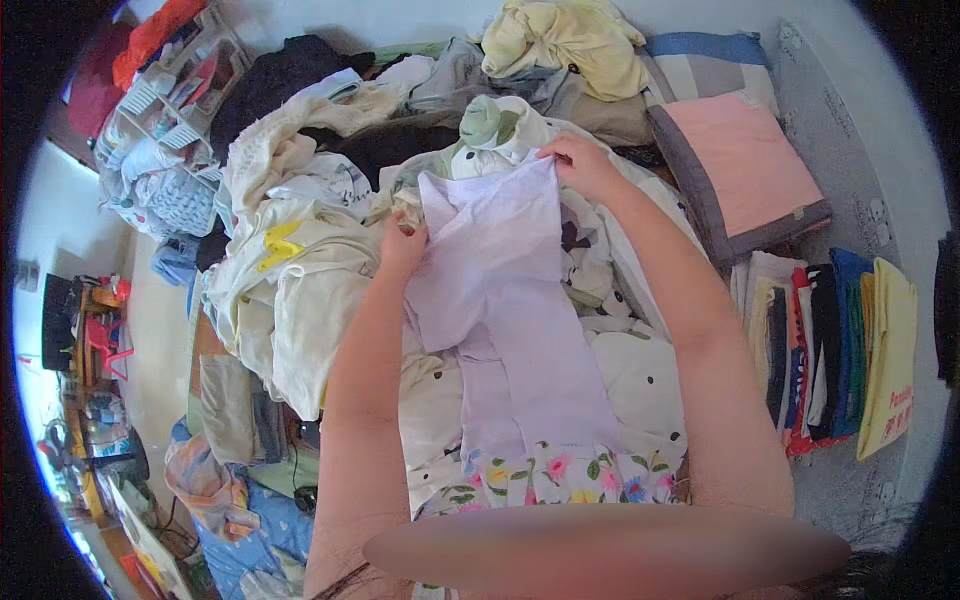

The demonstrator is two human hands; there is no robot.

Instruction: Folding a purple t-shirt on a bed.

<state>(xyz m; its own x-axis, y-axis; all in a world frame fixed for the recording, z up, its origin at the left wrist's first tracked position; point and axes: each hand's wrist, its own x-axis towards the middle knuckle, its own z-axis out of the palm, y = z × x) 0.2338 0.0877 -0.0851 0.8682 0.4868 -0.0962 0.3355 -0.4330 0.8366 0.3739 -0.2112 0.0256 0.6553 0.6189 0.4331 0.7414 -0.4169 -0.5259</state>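
Note:
A pair of light lavender pants [500, 270] is spread out in front of me, waistband away from me and legs toward me. My left hand [405, 243] pinches its left edge near the top. At the upper right corner of the waistband, my right hand [583, 168] grips the cloth between thumb and fingers. One leg partly overlaps the other. Beneath lies white bedding with dark spots [640, 385]. Below the leg ends shows white ruffled cloth with colourful flowers [565, 478].
Cream clothes [290, 290] with a yellow hanger [280, 246] are heaped at left. Folded clothes [815, 340] stand in a row at right, below a pink and grey cushion [740, 170]. A yellow garment [565, 45] lies at the back; a white basket [170, 125] stands far left.

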